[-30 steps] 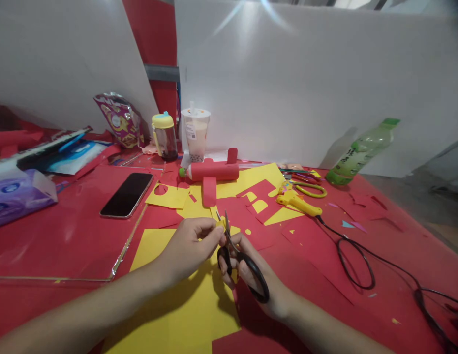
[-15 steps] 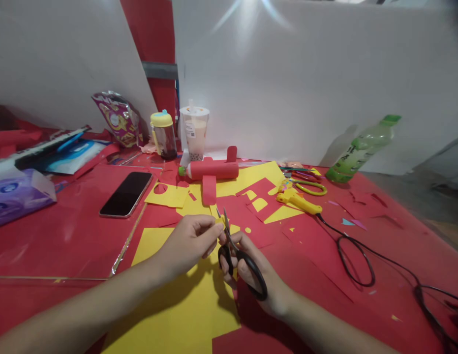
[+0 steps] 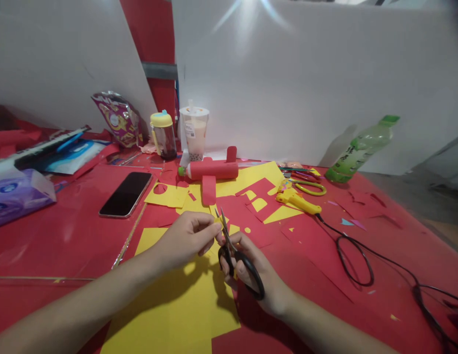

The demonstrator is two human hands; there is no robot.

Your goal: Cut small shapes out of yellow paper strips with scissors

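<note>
Between thumb and forefinger, my left hand (image 3: 195, 234) pinches a small piece of yellow paper (image 3: 218, 221). My right hand (image 3: 259, 273) grips black-handled scissors (image 3: 252, 276), fingers through the loops. Their slightly parted blades point up and away, right at the edge of the yellow piece. Beneath both hands lies a large yellow sheet (image 3: 169, 309) on the red table. Farther back rests a red paper airplane (image 3: 217, 170) built around a bottle with a green cap. Yellow and red paper scraps (image 3: 259, 204) are scattered around it.
A yellow glue gun (image 3: 298, 200) trails a black cord (image 3: 372, 265) to the right. Yellow-handled scissors (image 3: 315, 189) lie behind it. A green bottle (image 3: 361, 150), milk tea cup (image 3: 195, 132) and yellow-lidded bottle (image 3: 164, 135) stand at the back. A phone (image 3: 126, 194) lies left.
Both hands have shifted very slightly left and up, with the scissors and yellow piece. The blades look slightly closer together. Everything else stays in place.
</note>
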